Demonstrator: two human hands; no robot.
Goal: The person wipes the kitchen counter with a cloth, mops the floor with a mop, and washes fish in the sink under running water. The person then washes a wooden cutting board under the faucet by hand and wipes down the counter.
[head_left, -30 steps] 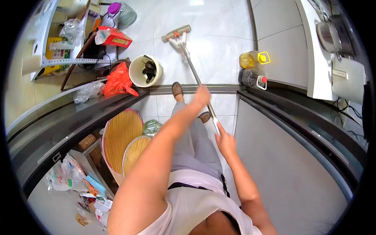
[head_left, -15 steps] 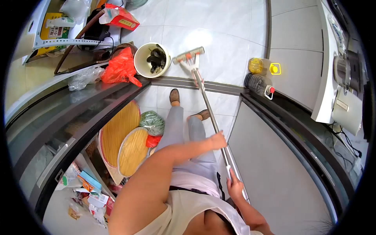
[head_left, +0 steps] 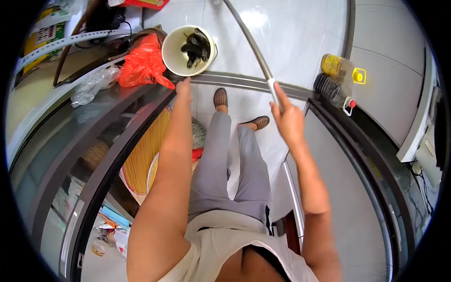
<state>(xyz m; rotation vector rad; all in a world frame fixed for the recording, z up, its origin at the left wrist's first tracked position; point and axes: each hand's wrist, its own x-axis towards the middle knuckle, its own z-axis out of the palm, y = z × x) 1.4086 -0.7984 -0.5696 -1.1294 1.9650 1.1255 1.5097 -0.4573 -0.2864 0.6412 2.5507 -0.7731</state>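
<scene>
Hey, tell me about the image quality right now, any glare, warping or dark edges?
Head view: a white glare patch on the glossy pale tile floor; head view again: the long silver metal pole looks bowed, likely from wide-angle distortion, and black vignetting fills the corners; the cream round plastic bucket in the head view looks fairly sharp.

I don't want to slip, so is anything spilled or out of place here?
Nothing stands out. The bucket is upright, dark items inside; both bottles look capped; no spill shows, though glare whitens some floor.
</scene>
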